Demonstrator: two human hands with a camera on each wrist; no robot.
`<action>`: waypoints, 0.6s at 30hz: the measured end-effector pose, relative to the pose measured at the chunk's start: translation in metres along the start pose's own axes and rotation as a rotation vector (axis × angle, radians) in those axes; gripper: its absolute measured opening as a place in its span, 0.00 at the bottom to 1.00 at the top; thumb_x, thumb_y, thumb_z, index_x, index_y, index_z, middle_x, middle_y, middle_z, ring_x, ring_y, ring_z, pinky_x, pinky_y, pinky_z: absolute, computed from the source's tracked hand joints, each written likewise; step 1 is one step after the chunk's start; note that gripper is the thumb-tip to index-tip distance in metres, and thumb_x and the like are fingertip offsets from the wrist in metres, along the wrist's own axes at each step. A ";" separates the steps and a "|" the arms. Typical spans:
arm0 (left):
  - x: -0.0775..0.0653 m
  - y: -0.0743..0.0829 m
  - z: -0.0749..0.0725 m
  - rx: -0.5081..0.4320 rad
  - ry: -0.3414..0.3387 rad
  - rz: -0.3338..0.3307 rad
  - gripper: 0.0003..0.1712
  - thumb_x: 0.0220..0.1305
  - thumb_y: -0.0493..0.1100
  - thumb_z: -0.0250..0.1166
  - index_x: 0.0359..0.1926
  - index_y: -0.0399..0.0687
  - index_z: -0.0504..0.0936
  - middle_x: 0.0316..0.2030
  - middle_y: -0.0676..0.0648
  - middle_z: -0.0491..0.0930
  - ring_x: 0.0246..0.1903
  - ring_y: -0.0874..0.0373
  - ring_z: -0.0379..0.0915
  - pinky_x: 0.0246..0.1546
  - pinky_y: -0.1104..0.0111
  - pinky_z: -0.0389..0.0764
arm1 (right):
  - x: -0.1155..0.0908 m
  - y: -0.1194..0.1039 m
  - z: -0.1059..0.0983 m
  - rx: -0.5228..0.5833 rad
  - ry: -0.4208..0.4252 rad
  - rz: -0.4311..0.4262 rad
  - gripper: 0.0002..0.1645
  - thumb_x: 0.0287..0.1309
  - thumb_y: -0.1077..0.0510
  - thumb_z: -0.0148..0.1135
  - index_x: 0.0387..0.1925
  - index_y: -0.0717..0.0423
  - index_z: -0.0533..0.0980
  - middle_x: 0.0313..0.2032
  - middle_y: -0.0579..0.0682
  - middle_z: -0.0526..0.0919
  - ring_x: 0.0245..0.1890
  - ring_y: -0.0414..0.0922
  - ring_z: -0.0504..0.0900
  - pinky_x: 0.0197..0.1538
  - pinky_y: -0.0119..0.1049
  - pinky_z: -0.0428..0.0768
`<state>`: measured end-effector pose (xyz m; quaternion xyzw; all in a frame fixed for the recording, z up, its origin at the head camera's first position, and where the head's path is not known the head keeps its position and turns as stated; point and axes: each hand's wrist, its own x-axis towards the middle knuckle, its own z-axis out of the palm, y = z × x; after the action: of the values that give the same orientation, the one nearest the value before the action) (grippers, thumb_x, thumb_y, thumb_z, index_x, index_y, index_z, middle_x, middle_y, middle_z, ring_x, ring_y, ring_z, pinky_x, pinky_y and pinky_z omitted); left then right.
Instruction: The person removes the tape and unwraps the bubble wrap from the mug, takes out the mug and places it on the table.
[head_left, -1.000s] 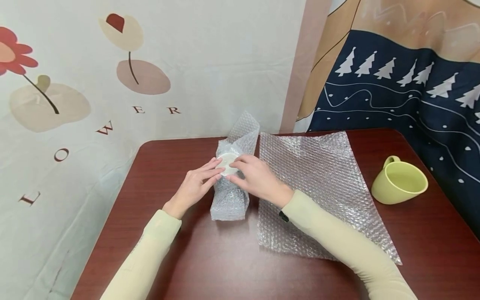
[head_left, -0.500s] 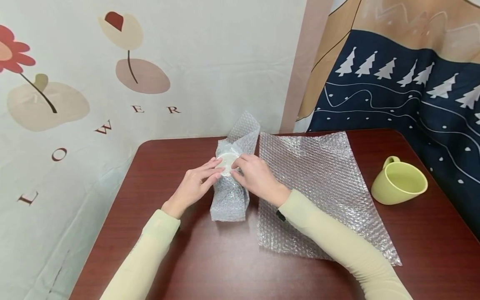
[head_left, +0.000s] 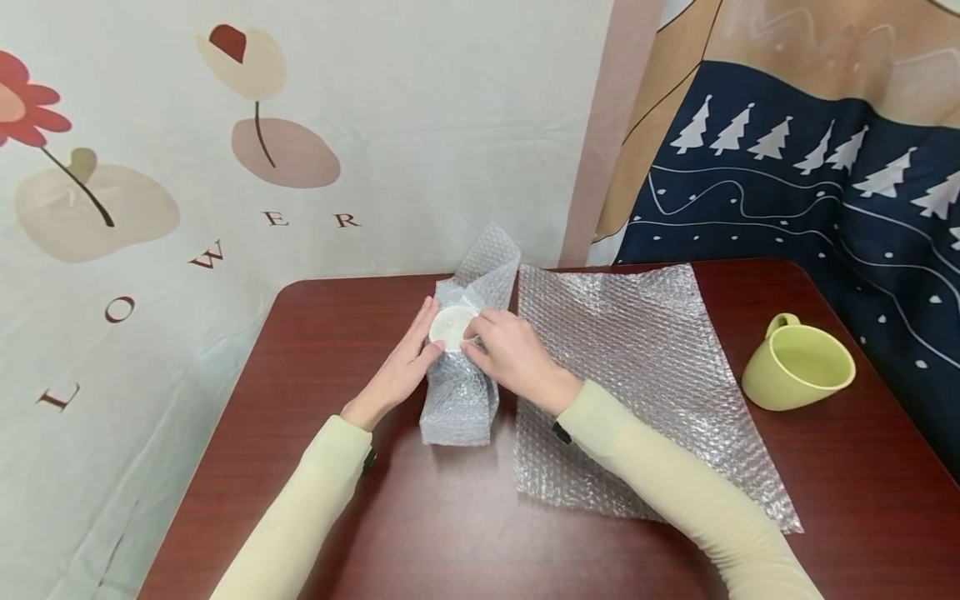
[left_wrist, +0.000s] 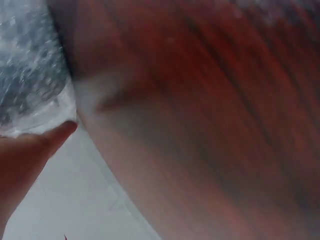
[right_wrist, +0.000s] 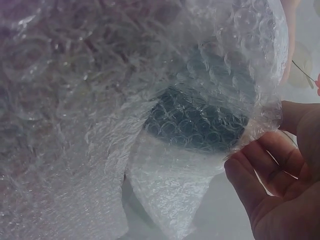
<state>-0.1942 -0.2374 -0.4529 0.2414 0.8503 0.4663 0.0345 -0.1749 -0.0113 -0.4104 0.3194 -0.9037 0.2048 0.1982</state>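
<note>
A dark, round-topped object, its white circular top [head_left: 450,327] showing, stands inside a strip of bubble wrap [head_left: 459,408] at the table's middle. In the right wrist view its dark side [right_wrist: 200,125] shows through the bubbles. My left hand [head_left: 397,367] lies along its left side with straight fingers, the thumb at the rim; in the left wrist view a fingertip [left_wrist: 70,127] touches the wrap. From the other side my right hand [head_left: 513,350] pinches the wrap's edge against the rim between thumb and fingers, as the right wrist view shows.
A flat sheet of bubble wrap [head_left: 622,358] lies right of the wrapped object, under the right forearm. A yellow-green mug [head_left: 787,367] stands at the right of the dark red table [head_left: 337,333]. A printed cloth [head_left: 450,133] hangs behind the table's back edge.
My left hand has slid off the white top to the object's left side, its fingers now pointing up and away. The right hand has shifted slightly and pinches at the rim.
</note>
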 end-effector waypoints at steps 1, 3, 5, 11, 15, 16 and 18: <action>0.000 -0.001 0.001 0.001 -0.024 -0.001 0.39 0.82 0.46 0.49 0.84 0.46 0.43 0.83 0.49 0.36 0.81 0.52 0.32 0.77 0.46 0.49 | 0.000 0.000 0.000 0.006 0.003 -0.002 0.06 0.63 0.59 0.72 0.38 0.58 0.85 0.34 0.49 0.85 0.34 0.48 0.83 0.38 0.40 0.84; 0.001 -0.003 0.002 0.017 -0.041 0.003 0.38 0.83 0.45 0.47 0.84 0.46 0.42 0.83 0.47 0.36 0.81 0.52 0.33 0.77 0.48 0.48 | 0.000 0.000 0.001 0.018 0.004 -0.002 0.06 0.63 0.59 0.71 0.38 0.58 0.85 0.34 0.49 0.85 0.34 0.48 0.84 0.38 0.40 0.84; 0.001 -0.004 0.003 0.056 -0.041 0.006 0.38 0.83 0.46 0.46 0.84 0.47 0.42 0.83 0.47 0.36 0.81 0.53 0.33 0.77 0.49 0.49 | 0.000 0.001 0.000 0.039 0.002 0.011 0.06 0.63 0.59 0.71 0.38 0.58 0.85 0.35 0.49 0.85 0.35 0.48 0.84 0.39 0.41 0.84; 0.001 -0.005 0.004 0.144 -0.043 0.023 0.37 0.83 0.48 0.45 0.84 0.50 0.42 0.83 0.48 0.37 0.81 0.55 0.35 0.77 0.50 0.51 | 0.000 0.004 -0.002 0.124 -0.014 0.089 0.06 0.64 0.59 0.70 0.39 0.58 0.85 0.38 0.50 0.87 0.39 0.48 0.85 0.45 0.41 0.84; 0.000 -0.005 0.003 0.172 -0.038 0.018 0.38 0.83 0.50 0.46 0.84 0.52 0.42 0.83 0.49 0.38 0.81 0.55 0.38 0.77 0.51 0.53 | -0.001 0.007 -0.002 0.165 0.002 0.128 0.04 0.64 0.60 0.69 0.38 0.57 0.85 0.37 0.49 0.88 0.38 0.46 0.86 0.45 0.40 0.84; 0.000 -0.005 0.003 0.183 -0.035 0.019 0.38 0.83 0.51 0.47 0.84 0.52 0.43 0.83 0.49 0.39 0.81 0.55 0.38 0.76 0.51 0.53 | -0.001 0.008 -0.002 0.169 0.009 0.132 0.04 0.64 0.61 0.68 0.38 0.57 0.85 0.37 0.49 0.88 0.36 0.46 0.86 0.44 0.40 0.84; 0.000 -0.005 0.002 0.204 -0.030 0.025 0.39 0.82 0.51 0.48 0.84 0.53 0.43 0.83 0.51 0.39 0.80 0.54 0.40 0.76 0.50 0.55 | -0.002 0.008 -0.003 0.176 0.027 0.132 0.04 0.63 0.63 0.67 0.39 0.58 0.84 0.37 0.50 0.88 0.36 0.46 0.87 0.42 0.39 0.85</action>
<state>-0.1952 -0.2386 -0.4583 0.2613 0.8898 0.3738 0.0168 -0.1781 -0.0032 -0.4111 0.2726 -0.8985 0.3005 0.1677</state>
